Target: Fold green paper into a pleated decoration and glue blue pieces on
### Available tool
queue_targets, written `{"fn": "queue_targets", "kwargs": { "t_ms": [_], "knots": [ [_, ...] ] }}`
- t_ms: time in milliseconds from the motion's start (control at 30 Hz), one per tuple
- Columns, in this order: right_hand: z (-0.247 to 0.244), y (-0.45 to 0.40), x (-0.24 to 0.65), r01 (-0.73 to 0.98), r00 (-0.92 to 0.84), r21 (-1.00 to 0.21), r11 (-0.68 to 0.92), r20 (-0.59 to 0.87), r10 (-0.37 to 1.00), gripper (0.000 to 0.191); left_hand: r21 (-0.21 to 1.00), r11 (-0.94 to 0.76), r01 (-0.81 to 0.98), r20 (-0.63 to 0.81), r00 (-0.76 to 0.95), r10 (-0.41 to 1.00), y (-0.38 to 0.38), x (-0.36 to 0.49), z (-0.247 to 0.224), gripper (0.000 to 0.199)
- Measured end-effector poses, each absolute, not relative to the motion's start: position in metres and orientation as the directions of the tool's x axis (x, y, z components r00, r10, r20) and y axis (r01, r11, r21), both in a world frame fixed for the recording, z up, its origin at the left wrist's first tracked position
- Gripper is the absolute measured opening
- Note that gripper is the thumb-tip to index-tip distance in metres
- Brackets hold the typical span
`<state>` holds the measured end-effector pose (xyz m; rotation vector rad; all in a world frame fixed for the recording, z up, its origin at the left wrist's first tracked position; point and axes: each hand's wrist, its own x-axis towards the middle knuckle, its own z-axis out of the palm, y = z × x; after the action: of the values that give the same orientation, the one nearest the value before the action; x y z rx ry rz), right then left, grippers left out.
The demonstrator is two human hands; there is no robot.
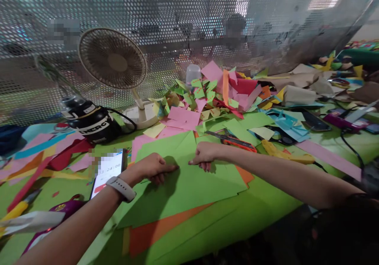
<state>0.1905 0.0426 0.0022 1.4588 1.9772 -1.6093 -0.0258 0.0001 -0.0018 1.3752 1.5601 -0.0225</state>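
Our left hand (154, 168) and right hand (206, 154) are curled over green paper (192, 192); whether they pinch, we cannot tell.

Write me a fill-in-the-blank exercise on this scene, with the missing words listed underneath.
1. The large paper sheet directly beneath the left hand and the right hand is coloured ____.
2. The light wristband is worn on the person's ____ wrist.
3. In the picture, the base of the fan stands to the ____ of the black bottle.

Missing words: green; left; right.
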Motion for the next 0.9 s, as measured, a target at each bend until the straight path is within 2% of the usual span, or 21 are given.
{"fn": "queue_targets", "kwargs": {
  "t_ms": [167, 333, 400, 467, 500, 567, 633, 700, 800, 900],
  "knots": [
    [0.003, 0.039, 0.191, 0.791, -0.505, -0.612, 0.01, -0.643, 0.577, 0.043, 0.473, 0.338, 0.814, -0.665, 0.077, 0.743, -0.008, -0.054, 0.006, 0.063],
    [0.014, 0.038, 0.191, 0.808, -0.527, -0.558, 0.187, -0.545, 0.653, 0.04, 0.419, 0.32, 0.85, -0.61, 0.002, 0.792, -0.016, -0.077, 0.02, 0.058],
    [0.02, 0.035, 0.191, 0.816, -0.52, -0.51, 0.271, -0.445, 0.729, 0.037, 0.403, 0.259, 0.878, -0.481, -0.038, 0.876, -0.023, -0.074, 0.026, 0.056],
    [0.024, 0.027, 0.193, 0.819, -0.515, -0.453, 0.352, -0.311, 0.799, 0.04, 0.36, 0.122, 0.925, -0.229, -0.039, 0.973, -0.032, -0.062, 0.026, 0.054],
    [0.023, 0.021, 0.195, 0.815, -0.522, -0.426, 0.392, -0.247, 0.817, 0.045, 0.303, 0.031, 0.953, -0.072, -0.009, 0.997, -0.037, -0.055, 0.023, 0.053],
    [0.018, 0.007, 0.202, 0.789, -0.567, -0.387, 0.478, -0.159, 0.808, 0.059, 0.228, -0.225, 0.947, 0.12, 0.201, 0.972, -0.046, -0.038, 0.01, 0.058],
    [0.007, -0.006, 0.208, 0.737, -0.649, -0.35, 0.579, -0.127, 0.75, 0.067, 0.114, -0.406, 0.907, 0.134, 0.391, 0.911, -0.052, -0.024, -0.007, 0.071],
    [-0.005, -0.013, 0.212, 0.669, -0.736, -0.286, 0.686, -0.128, 0.664, 0.074, 0.044, -0.47, 0.882, 0.107, 0.463, 0.88, -0.056, -0.016, -0.024, 0.078],
    [-0.015, -0.009, 0.21, 0.594, -0.804, -0.261, 0.761, -0.138, 0.579, 0.08, 0.024, -0.497, 0.868, 0.029, 0.496, 0.868, -0.059, -0.015, -0.041, 0.08],
    [-0.007, 0.004, 0.209, 0.558, -0.824, -0.293, 0.776, -0.086, 0.56, 0.076, 0.023, -0.492, 0.87, 0.042, 0.491, 0.87, -0.061, -0.019, -0.051, 0.08]
  ]
}}
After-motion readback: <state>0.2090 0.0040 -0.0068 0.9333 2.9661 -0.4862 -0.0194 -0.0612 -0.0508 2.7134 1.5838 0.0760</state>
